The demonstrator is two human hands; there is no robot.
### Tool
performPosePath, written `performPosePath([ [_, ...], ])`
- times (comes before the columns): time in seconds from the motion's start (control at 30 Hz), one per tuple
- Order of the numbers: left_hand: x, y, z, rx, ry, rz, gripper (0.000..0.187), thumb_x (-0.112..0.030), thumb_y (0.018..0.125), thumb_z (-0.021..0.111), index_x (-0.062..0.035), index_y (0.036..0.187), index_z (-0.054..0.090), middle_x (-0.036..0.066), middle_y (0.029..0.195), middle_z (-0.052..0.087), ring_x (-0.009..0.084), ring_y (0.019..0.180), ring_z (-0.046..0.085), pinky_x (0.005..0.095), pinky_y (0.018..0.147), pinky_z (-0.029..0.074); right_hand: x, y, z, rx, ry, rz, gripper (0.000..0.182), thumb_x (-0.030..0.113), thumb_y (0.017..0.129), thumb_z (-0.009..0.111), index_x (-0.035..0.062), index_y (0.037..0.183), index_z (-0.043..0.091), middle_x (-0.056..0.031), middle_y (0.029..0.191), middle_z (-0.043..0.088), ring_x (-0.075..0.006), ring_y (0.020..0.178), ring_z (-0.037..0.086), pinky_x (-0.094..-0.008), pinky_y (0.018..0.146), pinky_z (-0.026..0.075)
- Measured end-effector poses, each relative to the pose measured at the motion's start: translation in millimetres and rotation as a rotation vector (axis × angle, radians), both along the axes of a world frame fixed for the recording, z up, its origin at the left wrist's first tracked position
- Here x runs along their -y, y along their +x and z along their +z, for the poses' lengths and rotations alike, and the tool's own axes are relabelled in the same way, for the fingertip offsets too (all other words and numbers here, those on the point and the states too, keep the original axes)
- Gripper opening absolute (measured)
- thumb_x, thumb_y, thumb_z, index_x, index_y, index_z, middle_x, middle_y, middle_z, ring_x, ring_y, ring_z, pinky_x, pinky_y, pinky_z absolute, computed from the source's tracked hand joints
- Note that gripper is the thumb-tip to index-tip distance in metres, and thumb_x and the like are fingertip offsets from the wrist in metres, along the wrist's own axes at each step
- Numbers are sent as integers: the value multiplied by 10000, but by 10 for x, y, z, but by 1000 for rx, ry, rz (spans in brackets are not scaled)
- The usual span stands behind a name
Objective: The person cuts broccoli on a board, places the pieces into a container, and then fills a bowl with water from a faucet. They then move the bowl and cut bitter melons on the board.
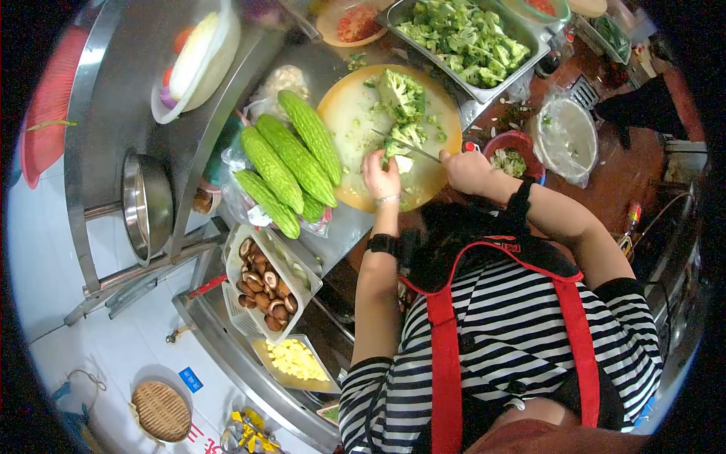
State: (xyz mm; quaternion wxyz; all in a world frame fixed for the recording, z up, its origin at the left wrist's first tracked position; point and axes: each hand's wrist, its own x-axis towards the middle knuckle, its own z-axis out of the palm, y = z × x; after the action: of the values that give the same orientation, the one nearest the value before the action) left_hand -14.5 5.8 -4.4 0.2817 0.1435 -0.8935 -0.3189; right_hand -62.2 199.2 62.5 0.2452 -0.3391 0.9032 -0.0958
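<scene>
A round board point(352, 125) spans the counter, the largest thing at hand. A metal tray point(484, 95) of cut broccoli sits just beyond it, on the right. At least 5 green gourds point(291, 155) lie by the board's left edge, bumpy and likely heavy, firm and a little slick.

On the board, 1 large head of broccoli point(401, 94) rests on the far side, with a smaller piece point(395, 146) nearer the person, between the 2 hands. Both look light, with stiff stalks and florets apt to crumble; the stalk appears the surest place to take hold, clear of the edge.

The left hand point(380, 178) has its fingers bent and nearly closed, the tips and thumb against the smaller piece. The right hand point(465, 170) is closed in a fist around the handle of a knife point(423, 153), whose thin, rigid blade slants across the board to that piece, close to the left fingertips. Green crumbs point(346, 169), the smallest things, dot the board.

The fist hides most of the knife's handle, and the left hand covers part of the piece. Where the blade meets the broccoli is hard to make out, and how deep it bites cannot be told. The tray is cut off at the top.
</scene>
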Motion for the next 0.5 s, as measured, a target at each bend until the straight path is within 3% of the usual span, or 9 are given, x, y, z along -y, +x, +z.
performPosePath([
  [0.5, 94, 522, 21, -48, 23, 75, 344, -155, 679, 678, -9, 954, 530, 157, 933, 548, 326, 904, 503, 387, 815, 389, 2, 8, 105, -52, -41, 46, 235, 131, 745, 464, 17, 948, 436, -140, 676, 602, -300, 614, 606, -415, 504, 468],
])
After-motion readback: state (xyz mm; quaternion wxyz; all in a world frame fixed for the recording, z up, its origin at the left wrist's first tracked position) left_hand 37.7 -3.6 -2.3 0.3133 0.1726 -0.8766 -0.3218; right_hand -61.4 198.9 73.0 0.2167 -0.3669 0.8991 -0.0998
